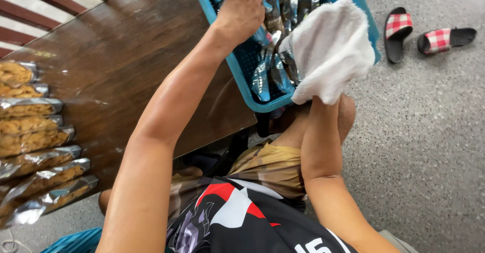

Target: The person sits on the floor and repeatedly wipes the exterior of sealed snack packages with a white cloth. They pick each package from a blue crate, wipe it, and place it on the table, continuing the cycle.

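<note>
Position: worn on the person's head, above the forearms.
Direction: steeply down, over the wooden table (126,56) edge and grey floor (429,147).
Nearness: close; arms fill the middle.
Shared: single view only.

I see a dark brown wooden counter (126,56) with a glossy top catching soft daylight. Right of the counter lies a grey speckled floor (429,147), and on it, well off from the counter, a pair of slippers (429,37) with red-and-white checked straps. Beyond the counter's far left corner run red and pale stripes (30,10).
</note>
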